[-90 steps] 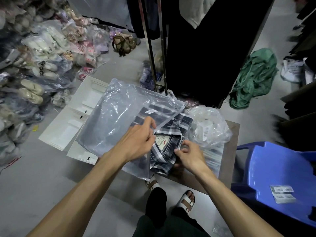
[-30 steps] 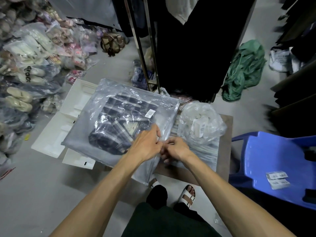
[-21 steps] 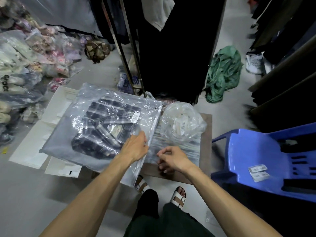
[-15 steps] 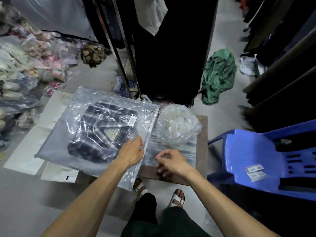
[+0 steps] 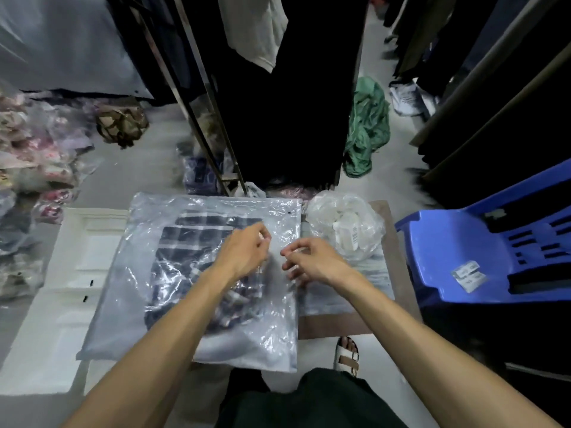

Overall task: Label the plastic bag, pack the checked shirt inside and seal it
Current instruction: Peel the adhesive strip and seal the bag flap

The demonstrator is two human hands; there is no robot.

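The fingers (image 5: 262, 234) of the left hand (image 5: 244, 251) are curled in and pinched narrow above the plastic bag (image 5: 129, 288); the frame is blurred there, so whether they grip film or a small item cannot be told. The right hand (image 5: 315, 261) hovers just beside it, fingers loosely bent and narrow, thumb near forefinger, and no held object can be made out. Both hands sit over the right-hand portion of the bag, near its straight right edge, which appears to be the opening. The checked shirt (image 5: 197, 242) lies folded inside the bag, fully within the film, with slack clear plastic around it on all sides. The bag lies flat on the low surface (image 5: 336, 325) and overhangs white moulded trays (image 5: 74, 267) to the left. A label on the bag cannot be confirmed, as the left hand covers part of the film. Judgement: packing is done; sealing is either in hand or still to come, since the right edge cannot be read as closed. Just beyond the bag's right edge stands a knotted clear bag of small white items (image 5: 346, 227), and further right a blue plastic chair (image 5: 463, 251) carries two loose barcode stickers (image 5: 468, 273).
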